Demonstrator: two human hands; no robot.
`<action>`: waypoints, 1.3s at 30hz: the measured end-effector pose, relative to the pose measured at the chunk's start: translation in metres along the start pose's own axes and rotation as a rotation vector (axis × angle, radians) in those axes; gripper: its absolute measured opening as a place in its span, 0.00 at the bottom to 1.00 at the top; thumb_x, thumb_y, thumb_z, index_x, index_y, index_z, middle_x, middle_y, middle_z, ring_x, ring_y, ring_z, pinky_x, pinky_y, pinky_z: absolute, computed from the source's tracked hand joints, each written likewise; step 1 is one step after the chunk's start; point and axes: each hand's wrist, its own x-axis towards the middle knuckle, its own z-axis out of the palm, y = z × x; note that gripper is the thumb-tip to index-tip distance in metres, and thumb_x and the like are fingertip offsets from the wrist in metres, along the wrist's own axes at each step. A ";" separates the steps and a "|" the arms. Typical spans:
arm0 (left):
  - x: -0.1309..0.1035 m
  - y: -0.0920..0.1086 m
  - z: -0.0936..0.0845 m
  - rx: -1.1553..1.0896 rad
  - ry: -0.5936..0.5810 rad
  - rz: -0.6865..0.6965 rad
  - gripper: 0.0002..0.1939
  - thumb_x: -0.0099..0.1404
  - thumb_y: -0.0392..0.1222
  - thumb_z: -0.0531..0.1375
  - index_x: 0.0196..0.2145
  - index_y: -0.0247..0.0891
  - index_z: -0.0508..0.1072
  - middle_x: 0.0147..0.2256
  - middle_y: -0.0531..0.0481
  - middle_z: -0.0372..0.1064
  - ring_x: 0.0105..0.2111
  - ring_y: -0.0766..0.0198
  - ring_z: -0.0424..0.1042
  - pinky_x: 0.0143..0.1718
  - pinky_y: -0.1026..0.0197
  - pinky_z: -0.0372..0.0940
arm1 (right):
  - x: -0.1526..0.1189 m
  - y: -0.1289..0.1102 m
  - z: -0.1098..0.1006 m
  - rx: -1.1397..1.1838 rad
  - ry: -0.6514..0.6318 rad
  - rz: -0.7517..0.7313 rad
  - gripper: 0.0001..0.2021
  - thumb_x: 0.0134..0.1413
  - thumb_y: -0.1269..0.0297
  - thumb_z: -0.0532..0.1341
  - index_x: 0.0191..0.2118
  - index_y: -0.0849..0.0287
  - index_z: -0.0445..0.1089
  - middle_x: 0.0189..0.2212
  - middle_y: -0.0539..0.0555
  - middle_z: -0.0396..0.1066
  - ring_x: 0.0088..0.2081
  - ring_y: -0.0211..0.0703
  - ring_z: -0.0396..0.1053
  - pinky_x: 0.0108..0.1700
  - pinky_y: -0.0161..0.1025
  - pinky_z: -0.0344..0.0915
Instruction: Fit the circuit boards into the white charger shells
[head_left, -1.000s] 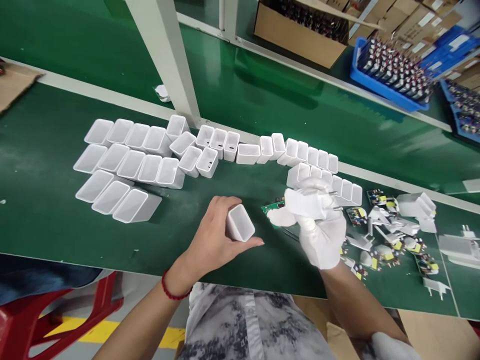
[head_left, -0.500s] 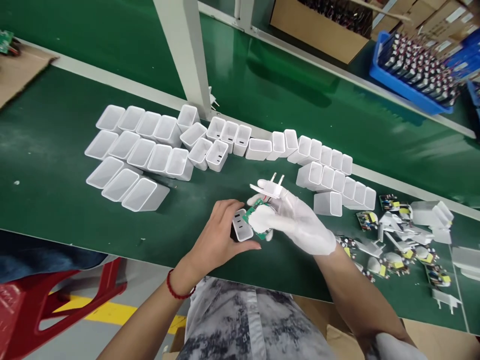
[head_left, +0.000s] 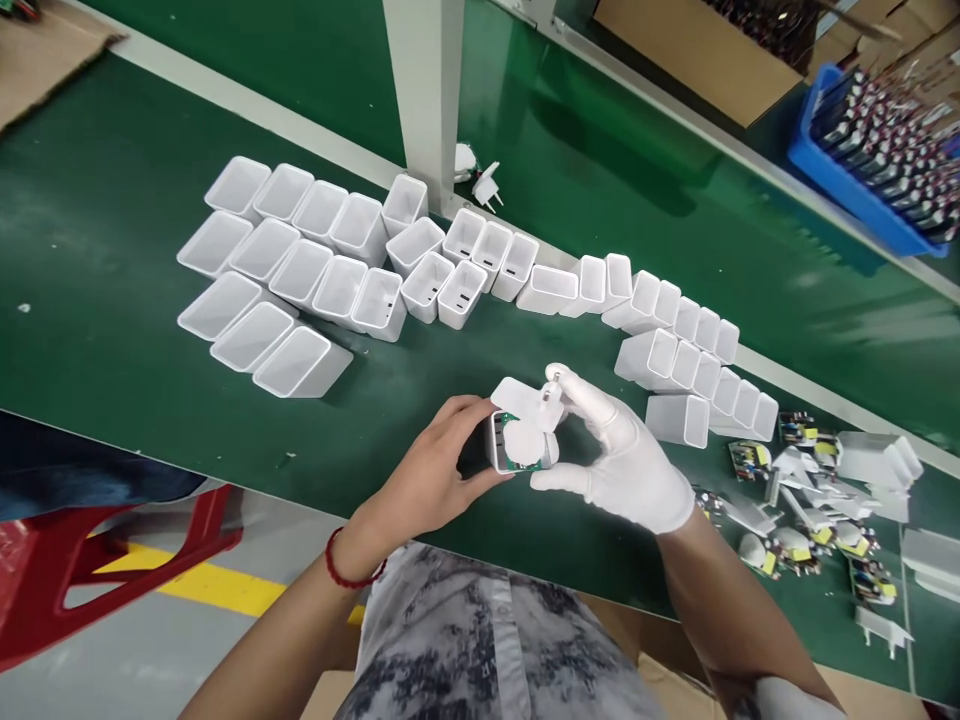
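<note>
My bare left hand (head_left: 431, 465) grips a white plastic housing (head_left: 496, 440) with dark slots, thumb and fingers on opposite sides. A green circuit board (head_left: 513, 465) with a round white pad (head_left: 525, 442) sits at least partly inside the housing's mouth. Above it a white plug cover (head_left: 517, 394) is tilted over the opening. My right hand (head_left: 626, 460), in a white glove, has its index fingertip on the plug end of this cover. Its thumb reaches along the near side of the housing; the other fingers are partly hidden.
Rows of open white housings (head_left: 322, 290) stand at left, with more (head_left: 682, 365) at right. Circuit boards with plug covers (head_left: 814, 490) lie in a pile further right. A metal post (head_left: 424, 90) rises behind. A blue crate (head_left: 870, 200) and a cardboard box (head_left: 697, 55) are at the upper right.
The circuit board has moved left from my right palm into the housing. The plug cover has turned over and now leans above the opening. My right thumb has come off the white pad.
</note>
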 end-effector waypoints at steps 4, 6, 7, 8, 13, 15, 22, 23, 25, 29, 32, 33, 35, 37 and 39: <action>0.002 -0.002 0.000 0.066 0.018 0.069 0.27 0.67 0.45 0.62 0.60 0.46 0.58 0.55 0.42 0.63 0.53 0.50 0.68 0.29 0.62 0.75 | 0.008 -0.006 -0.001 -0.103 -0.028 -0.093 0.39 0.60 0.58 0.64 0.70 0.46 0.43 0.41 0.52 0.72 0.40 0.43 0.72 0.48 0.45 0.72; 0.003 -0.002 0.001 0.103 0.043 0.119 0.27 0.67 0.45 0.62 0.60 0.44 0.59 0.54 0.42 0.65 0.54 0.50 0.67 0.39 0.57 0.75 | 0.010 -0.009 0.000 -0.120 -0.050 -0.117 0.39 0.61 0.62 0.64 0.70 0.47 0.41 0.38 0.51 0.72 0.36 0.42 0.71 0.43 0.43 0.72; 0.003 -0.003 0.001 0.115 0.056 0.141 0.26 0.67 0.44 0.62 0.59 0.43 0.59 0.54 0.41 0.66 0.54 0.50 0.67 0.43 0.55 0.74 | 0.011 -0.010 0.000 -0.133 -0.064 -0.130 0.39 0.61 0.64 0.64 0.70 0.49 0.41 0.37 0.51 0.71 0.36 0.42 0.70 0.41 0.43 0.71; 0.003 -0.003 0.001 0.122 0.067 0.161 0.25 0.67 0.44 0.62 0.58 0.42 0.60 0.53 0.41 0.67 0.53 0.50 0.67 0.46 0.53 0.72 | 0.011 -0.011 0.001 -0.151 -0.078 -0.142 0.40 0.61 0.66 0.64 0.70 0.50 0.41 0.37 0.51 0.71 0.36 0.42 0.70 0.40 0.43 0.71; 0.004 -0.004 0.002 0.127 0.092 0.199 0.19 0.65 0.41 0.64 0.52 0.39 0.65 0.49 0.42 0.69 0.51 0.51 0.67 0.48 0.53 0.69 | 0.013 -0.011 0.000 -0.258 -0.119 -0.152 0.40 0.59 0.66 0.65 0.70 0.54 0.41 0.41 0.57 0.71 0.41 0.49 0.70 0.37 0.45 0.68; 0.003 -0.006 0.002 0.121 0.094 0.205 0.19 0.65 0.40 0.64 0.52 0.39 0.65 0.48 0.42 0.70 0.51 0.52 0.66 0.48 0.54 0.69 | 0.013 -0.012 0.000 -0.293 -0.123 -0.145 0.40 0.59 0.66 0.65 0.70 0.55 0.41 0.41 0.58 0.71 0.42 0.51 0.70 0.37 0.45 0.68; 0.002 -0.009 0.002 0.127 0.107 0.221 0.21 0.66 0.41 0.63 0.54 0.39 0.64 0.49 0.42 0.71 0.53 0.50 0.66 0.49 0.52 0.69 | 0.013 -0.018 0.000 -0.359 -0.126 -0.131 0.39 0.59 0.69 0.64 0.69 0.55 0.42 0.41 0.58 0.72 0.45 0.51 0.70 0.38 0.45 0.68; 0.002 -0.008 0.002 0.130 0.106 0.215 0.21 0.66 0.41 0.63 0.54 0.40 0.64 0.50 0.42 0.71 0.53 0.50 0.66 0.49 0.52 0.69 | 0.013 -0.019 0.000 -0.362 -0.125 -0.130 0.39 0.59 0.70 0.64 0.69 0.55 0.42 0.41 0.58 0.72 0.45 0.51 0.70 0.39 0.45 0.68; 0.003 -0.007 0.002 0.129 0.103 0.208 0.20 0.66 0.40 0.63 0.53 0.40 0.64 0.50 0.42 0.71 0.53 0.50 0.66 0.49 0.52 0.69 | 0.013 -0.019 0.001 -0.361 -0.129 -0.121 0.40 0.59 0.70 0.64 0.70 0.54 0.41 0.42 0.58 0.72 0.44 0.50 0.70 0.39 0.45 0.69; 0.005 -0.006 0.001 0.115 0.104 0.216 0.18 0.66 0.40 0.62 0.52 0.41 0.65 0.49 0.43 0.71 0.52 0.50 0.67 0.48 0.51 0.70 | 0.013 -0.019 0.002 -0.353 -0.128 -0.113 0.40 0.59 0.70 0.64 0.70 0.53 0.40 0.40 0.56 0.73 0.42 0.48 0.70 0.39 0.44 0.69; 0.005 -0.007 0.002 0.111 0.099 0.213 0.18 0.66 0.40 0.63 0.52 0.42 0.65 0.50 0.43 0.71 0.52 0.50 0.67 0.50 0.50 0.69 | 0.012 -0.019 0.004 -0.379 -0.136 -0.114 0.39 0.59 0.72 0.63 0.69 0.57 0.41 0.40 0.58 0.73 0.45 0.50 0.70 0.42 0.46 0.69; 0.005 -0.008 0.002 0.108 0.098 0.208 0.18 0.66 0.40 0.63 0.52 0.42 0.65 0.50 0.44 0.71 0.53 0.51 0.67 0.50 0.50 0.69 | 0.012 -0.020 0.004 -0.395 -0.141 -0.113 0.39 0.58 0.73 0.63 0.69 0.58 0.42 0.40 0.58 0.73 0.47 0.51 0.69 0.42 0.47 0.69; 0.005 -0.010 0.003 0.101 0.099 0.202 0.17 0.66 0.39 0.63 0.51 0.42 0.66 0.51 0.44 0.70 0.53 0.51 0.66 0.51 0.51 0.69 | 0.012 -0.022 0.005 -0.431 -0.151 -0.108 0.39 0.59 0.72 0.63 0.69 0.60 0.41 0.39 0.59 0.73 0.48 0.53 0.69 0.43 0.48 0.69; 0.005 -0.010 0.004 0.099 0.104 0.200 0.16 0.65 0.39 0.63 0.50 0.42 0.67 0.50 0.44 0.71 0.53 0.51 0.66 0.50 0.51 0.69 | 0.013 -0.025 0.005 -0.453 -0.161 -0.106 0.39 0.59 0.72 0.63 0.70 0.60 0.41 0.39 0.58 0.73 0.48 0.53 0.69 0.42 0.48 0.69; 0.005 -0.010 0.004 0.111 0.109 0.205 0.15 0.65 0.40 0.64 0.49 0.41 0.68 0.47 0.45 0.72 0.53 0.51 0.67 0.51 0.51 0.69 | 0.015 -0.028 0.006 -0.459 -0.158 -0.097 0.39 0.59 0.72 0.62 0.70 0.58 0.40 0.38 0.57 0.74 0.46 0.51 0.70 0.41 0.47 0.69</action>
